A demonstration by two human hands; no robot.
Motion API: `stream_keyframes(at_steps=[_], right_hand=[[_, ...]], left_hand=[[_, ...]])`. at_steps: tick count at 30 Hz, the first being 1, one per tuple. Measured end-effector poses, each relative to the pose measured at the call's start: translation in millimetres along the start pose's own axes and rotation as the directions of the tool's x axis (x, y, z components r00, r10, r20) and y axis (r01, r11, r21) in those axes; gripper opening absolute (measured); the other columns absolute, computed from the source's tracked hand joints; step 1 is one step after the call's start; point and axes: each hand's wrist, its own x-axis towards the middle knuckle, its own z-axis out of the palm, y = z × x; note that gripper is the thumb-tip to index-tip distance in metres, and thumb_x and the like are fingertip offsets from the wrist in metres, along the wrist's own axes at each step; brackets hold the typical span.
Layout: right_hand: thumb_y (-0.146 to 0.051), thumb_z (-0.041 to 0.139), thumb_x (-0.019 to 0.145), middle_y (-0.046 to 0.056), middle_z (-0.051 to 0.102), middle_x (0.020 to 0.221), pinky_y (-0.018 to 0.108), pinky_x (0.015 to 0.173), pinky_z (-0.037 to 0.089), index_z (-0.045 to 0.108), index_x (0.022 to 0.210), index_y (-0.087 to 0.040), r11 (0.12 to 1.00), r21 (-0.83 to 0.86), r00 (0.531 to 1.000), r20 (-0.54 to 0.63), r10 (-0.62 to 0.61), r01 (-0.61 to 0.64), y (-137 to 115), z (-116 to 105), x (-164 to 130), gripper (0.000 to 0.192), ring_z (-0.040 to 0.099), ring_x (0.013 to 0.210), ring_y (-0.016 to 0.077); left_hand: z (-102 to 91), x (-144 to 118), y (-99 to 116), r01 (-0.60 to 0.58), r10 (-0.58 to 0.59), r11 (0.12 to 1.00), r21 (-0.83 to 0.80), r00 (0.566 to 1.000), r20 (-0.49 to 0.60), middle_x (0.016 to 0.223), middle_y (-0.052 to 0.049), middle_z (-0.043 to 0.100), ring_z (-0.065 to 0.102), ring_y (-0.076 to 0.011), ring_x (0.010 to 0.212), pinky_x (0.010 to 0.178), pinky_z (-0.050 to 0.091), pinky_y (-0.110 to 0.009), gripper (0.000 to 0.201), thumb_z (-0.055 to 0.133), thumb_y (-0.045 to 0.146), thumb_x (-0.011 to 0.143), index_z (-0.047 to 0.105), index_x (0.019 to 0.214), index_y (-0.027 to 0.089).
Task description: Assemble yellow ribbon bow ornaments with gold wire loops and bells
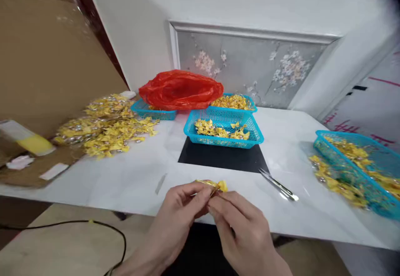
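Observation:
My left hand (178, 215) and my right hand (240, 226) meet over the near edge of the white table (125, 184). Together they pinch a small yellow flower piece (215, 185) with a thin gold wire sticking out to the left. Both sets of fingertips close on it from either side. A pair of metal tweezers (279, 185) lies on the table just right of my hands. Beyond my hands a blue basket (223, 129) holds more yellow pieces and stands on a black mat (223, 158).
A loose heap of yellow pieces (106, 128) lies at the left by cardboard (46, 59). A red plastic bag (181, 89) covers another basket at the back. A tilted blue basket (359, 170) spills yellow pieces at the right. A black cable (78, 224) runs on the floor.

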Motion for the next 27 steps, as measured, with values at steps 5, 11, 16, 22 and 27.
stream_keyframes(at_steps=[5, 11, 16, 22, 27], right_hand=[[0.007, 0.054, 0.087, 0.008, 0.067, 0.078, 0.029, 0.064, 0.057, 0.067, 0.096, -0.010, 0.986, -0.125, 0.991, 0.098, -0.094, 0.106, 6, -2, -7, 0.023, 0.061, 0.068, 0.0159], [0.006, 0.054, 0.086, 0.007, 0.065, 0.077, 0.028, 0.061, 0.056, 0.065, 0.092, -0.012, 0.989, -0.128, 0.995, 0.067, -0.069, 0.077, 6, -4, -8, 0.022, 0.060, 0.067, 0.0154], [0.005, 0.055, 0.087, 0.008, 0.068, 0.083, 0.025, 0.070, 0.058, 0.065, 0.096, -0.013, 0.997, -0.058, 0.998, 0.005, -0.059, 0.059, 3, -3, -5, 0.022, 0.066, 0.077, 0.0153], [0.005, 0.055, 0.086, 0.008, 0.070, 0.086, 0.022, 0.073, 0.058, 0.067, 0.094, -0.013, 0.998, 0.055, 0.999, -0.020, 0.026, -0.025, 0, -4, 4, 0.024, 0.067, 0.078, 0.0136], [0.001, 0.055, 0.088, 0.005, 0.069, 0.082, 0.018, 0.058, 0.053, 0.067, 0.089, -0.016, 0.983, 0.148, 0.994, 0.023, 0.105, -0.107, -2, -6, 9, 0.021, 0.064, 0.071, 0.0114]], left_hand=[[-1.7, 5, 1, 0.039, -0.038, 0.998, 0.040, 0.999, -0.029, 0.078, -0.003, 0.069, 0.057, -0.0130, 0.075, 0.070, 0.046, -0.020, 0.012, 0.080, 0.026, 0.077, 0.077, 0.075, 0.014], [-1.7, 4, 0, 0.055, -0.051, 0.996, 0.069, 0.997, -0.057, 0.081, -0.005, 0.068, 0.048, -0.0075, 0.062, 0.048, 0.034, -0.013, 0.021, 0.076, 0.033, 0.081, 0.075, 0.074, 0.013], [1.7, 5, -1, -0.020, 0.026, 0.995, 0.093, 0.997, -0.072, 0.074, -0.001, 0.063, 0.044, -0.0062, 0.056, 0.050, 0.039, -0.013, 0.029, 0.071, 0.037, 0.085, 0.068, 0.066, 0.014], [3.5, 3, -6, -0.122, 0.140, 0.970, 0.212, 0.988, -0.072, 0.081, -0.001, 0.064, 0.038, -0.0021, 0.043, 0.038, 0.031, -0.014, 0.030, 0.065, 0.039, 0.088, 0.071, 0.073, 0.014], [2.8, 1, -4, -0.191, 0.195, 0.944, 0.267, 0.981, 0.010, 0.080, -0.002, 0.064, 0.049, -0.0088, 0.053, 0.047, 0.044, -0.018, 0.031, 0.057, 0.042, 0.093, 0.076, 0.084, 0.019]])
